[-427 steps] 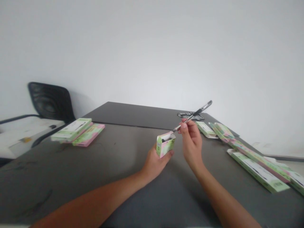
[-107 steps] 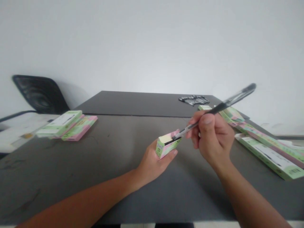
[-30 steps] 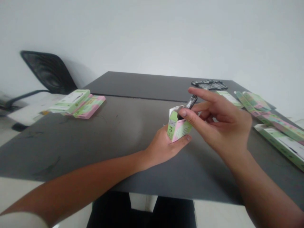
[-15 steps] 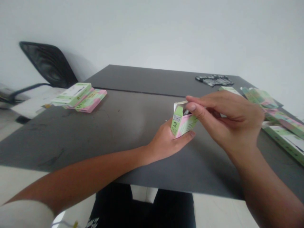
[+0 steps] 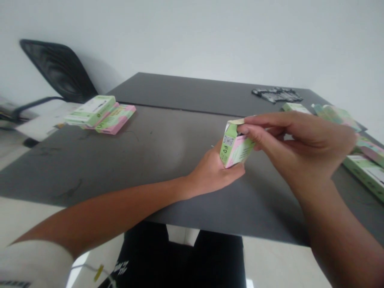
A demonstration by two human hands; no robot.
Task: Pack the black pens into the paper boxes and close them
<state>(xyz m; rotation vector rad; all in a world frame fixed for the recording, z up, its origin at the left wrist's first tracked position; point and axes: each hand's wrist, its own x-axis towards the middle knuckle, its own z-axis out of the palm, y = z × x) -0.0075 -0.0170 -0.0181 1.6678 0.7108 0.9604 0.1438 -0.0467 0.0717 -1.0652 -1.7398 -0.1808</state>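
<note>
left hand (image 5: 213, 171) grip clamped on box (image 5: 239, 149) | right hand (image 5: 303, 140) grip pinching flap (image 5: 235, 121) | pen no longer protrudes: apparently loaded, not closed

One camera, worn on the head, looks forward and down at the near surface (image 5: 168, 148) and far wall (image 5: 192, 36).

We're apparently in an office | dark desk (image 5: 168, 136) below our left hand (image 5: 211, 170) | mesh chair (image 5: 57, 68) well left of it

Right fingers (image 5: 265, 119) hide part of the open box (image 5: 238, 150).
</note>
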